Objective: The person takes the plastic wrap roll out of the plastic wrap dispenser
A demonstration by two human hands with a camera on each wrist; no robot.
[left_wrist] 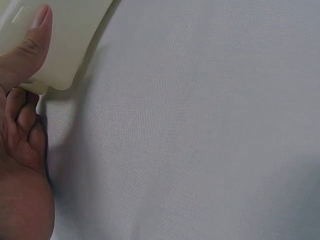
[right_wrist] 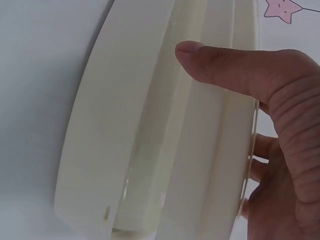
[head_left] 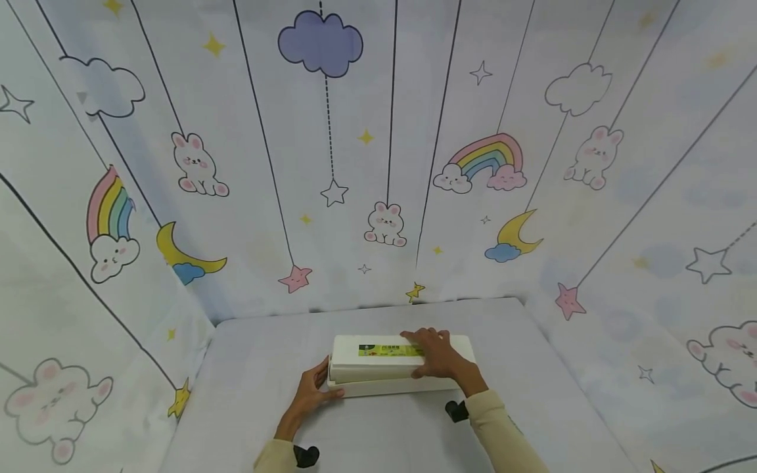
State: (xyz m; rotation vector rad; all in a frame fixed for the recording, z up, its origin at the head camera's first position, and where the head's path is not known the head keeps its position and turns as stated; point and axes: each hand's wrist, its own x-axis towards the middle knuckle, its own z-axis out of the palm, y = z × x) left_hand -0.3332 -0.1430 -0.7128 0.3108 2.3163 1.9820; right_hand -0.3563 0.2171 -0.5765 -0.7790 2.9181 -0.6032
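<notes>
A long, cream-white box (head_left: 405, 389) lies on the tabletop (head_left: 248, 401), its long side towards the person, and everything here is placed by it. On top of the box sits its lid (head_left: 345, 349), slightly askew: the lid's near edge does not follow the rim evenly, and from the right wrist a long hollow strip shows between that edge and the near wall of the box. A narrow slot (right_wrist: 107, 212) marks that wall close to one end. A green and yellow label (head_left: 378, 350) runs along the middle of the lid's upper face; its print is too small to read.

The left hand (head_left: 311, 389) grips the left end of the box, thumb laid flat along the near wall and fingers bent in round the corner. The right hand (head_left: 440, 355) holds the lid above the right half of the box, spread wide across it, with the thumb on the near edge and the fingers reaching over to the far edge, covering part of the label.

Pale yellow sleeves (head_left: 508, 433) come in from the near side of the box, with a black piece (head_left: 307, 456) at each wrist. Beyond the box rises a white backdrop (head_left: 349, 144) printed with rabbits, clouds, rainbows, moons and stars.
</notes>
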